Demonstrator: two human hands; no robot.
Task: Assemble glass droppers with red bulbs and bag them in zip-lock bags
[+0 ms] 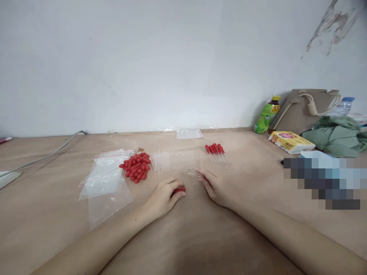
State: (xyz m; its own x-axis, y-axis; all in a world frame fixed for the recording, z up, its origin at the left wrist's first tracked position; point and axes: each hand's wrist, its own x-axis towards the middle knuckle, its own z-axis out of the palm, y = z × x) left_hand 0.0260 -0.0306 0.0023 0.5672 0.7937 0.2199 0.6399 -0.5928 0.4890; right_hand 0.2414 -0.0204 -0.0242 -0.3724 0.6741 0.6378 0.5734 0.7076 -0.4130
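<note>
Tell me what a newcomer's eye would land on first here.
Probably the heap of bright red, bulb-shaped pieces, just left of the row of thin, clear tubes. Then the bare left hand holding a small red piece and the bare right hand pinching a slender clear tube, both front and centre.

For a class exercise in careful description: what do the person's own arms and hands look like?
The left hand and right hand are ungloved, with no ring visible. The left forearm and right forearm show no sleeve, watch or bracelet.
</note>
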